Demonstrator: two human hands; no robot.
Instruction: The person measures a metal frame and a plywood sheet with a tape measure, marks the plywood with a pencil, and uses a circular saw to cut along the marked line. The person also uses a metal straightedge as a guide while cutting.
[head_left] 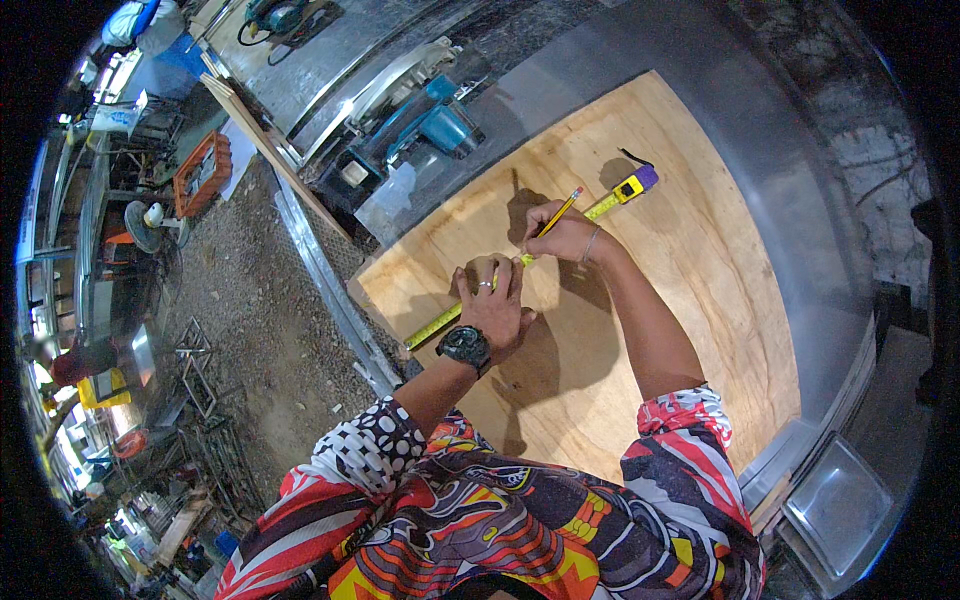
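Note:
A plywood sheet (700,250) lies in front of me on a grey metal surface. Across it runs the yellow blade (433,328) of a tape measure, whose yellow and purple case (633,185) rests toward the far right. My left hand (492,300) presses on the blade with its fingers spread, a ring and a black watch showing. Just right of it, my right hand (560,234) grips a yellow pencil (562,212), eraser end up. The pencil's tip is hidden behind the fingers, close to the blade.
Beyond the plywood stands a teal power tool (440,125), with another power tool (275,15) farther back. An orange crate (202,175) and a fan (148,222) are on the left, past the gravelly ground (270,330). A metal tray (838,505) lies at the lower right.

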